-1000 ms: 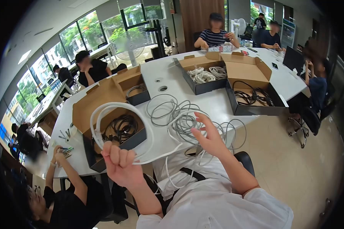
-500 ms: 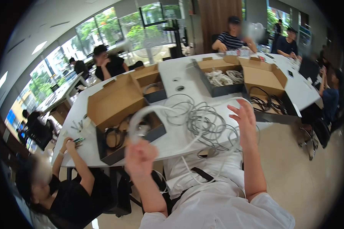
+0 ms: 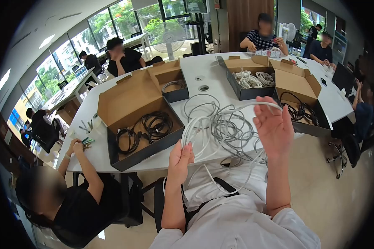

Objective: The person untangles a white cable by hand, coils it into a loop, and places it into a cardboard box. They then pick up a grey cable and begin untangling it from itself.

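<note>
My left hand (image 3: 180,161) is closed around a looped bundle of white cable (image 3: 189,132) above the table's near edge. From there a strand stretches across to my right hand (image 3: 275,128), which is raised with its fingers extended. The strand crosses at the fingers of this hand, and they are not wrapped round it. More of the white cable hangs over my lap. Between and beyond my hands, a loose tangle of grey cable (image 3: 235,132) lies on the white table (image 3: 203,74).
An open box (image 3: 147,155) of black cables stands left; a smaller box (image 3: 178,96) with a grey cable adjoins it. Right are boxes of white cables (image 3: 250,79) and black cables (image 3: 300,113). A seated person (image 3: 77,182) is close on the left; others sit farther off.
My left hand has moved right and slightly up, and the white loops now hang together beyond it. My right hand has shifted a little right and stays raised. The view has turned slightly.
</note>
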A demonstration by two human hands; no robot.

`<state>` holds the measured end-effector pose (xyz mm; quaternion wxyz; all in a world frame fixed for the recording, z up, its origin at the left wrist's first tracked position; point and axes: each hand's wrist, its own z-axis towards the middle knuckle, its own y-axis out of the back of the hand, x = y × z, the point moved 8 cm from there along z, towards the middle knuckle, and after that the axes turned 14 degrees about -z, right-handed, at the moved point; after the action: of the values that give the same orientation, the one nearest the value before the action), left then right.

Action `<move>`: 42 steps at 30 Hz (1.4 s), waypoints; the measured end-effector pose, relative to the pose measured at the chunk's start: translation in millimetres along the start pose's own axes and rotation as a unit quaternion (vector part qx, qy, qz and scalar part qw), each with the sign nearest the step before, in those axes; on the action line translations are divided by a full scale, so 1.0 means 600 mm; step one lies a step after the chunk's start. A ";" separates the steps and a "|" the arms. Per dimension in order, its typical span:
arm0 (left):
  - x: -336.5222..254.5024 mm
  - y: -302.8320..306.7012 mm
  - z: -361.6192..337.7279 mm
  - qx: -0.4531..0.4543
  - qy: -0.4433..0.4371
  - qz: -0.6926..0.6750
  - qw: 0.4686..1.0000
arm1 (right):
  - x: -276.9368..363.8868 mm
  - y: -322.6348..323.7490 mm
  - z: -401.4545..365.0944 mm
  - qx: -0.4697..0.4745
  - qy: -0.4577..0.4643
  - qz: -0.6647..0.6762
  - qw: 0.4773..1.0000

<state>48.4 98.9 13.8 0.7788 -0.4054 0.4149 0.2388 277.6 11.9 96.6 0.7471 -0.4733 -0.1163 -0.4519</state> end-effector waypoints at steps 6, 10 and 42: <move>0.027 -0.021 -0.002 0.044 0.025 -0.061 0.997 | -0.033 -0.019 0.014 -0.037 -0.030 0.020 0.999; 0.034 -0.037 -0.010 0.039 0.060 -0.165 0.984 | -0.045 -0.016 0.010 -0.018 0.015 -0.066 0.998; -0.053 -0.070 -0.035 0.041 -0.116 -0.298 0.947 | -0.268 -0.025 -0.128 -0.060 -0.357 0.072 0.929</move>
<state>51.6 57.2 51.7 0.8730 -0.4479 0.1916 0.0241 155.8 38.2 -31.4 0.6572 -0.6544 -0.3134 -0.2039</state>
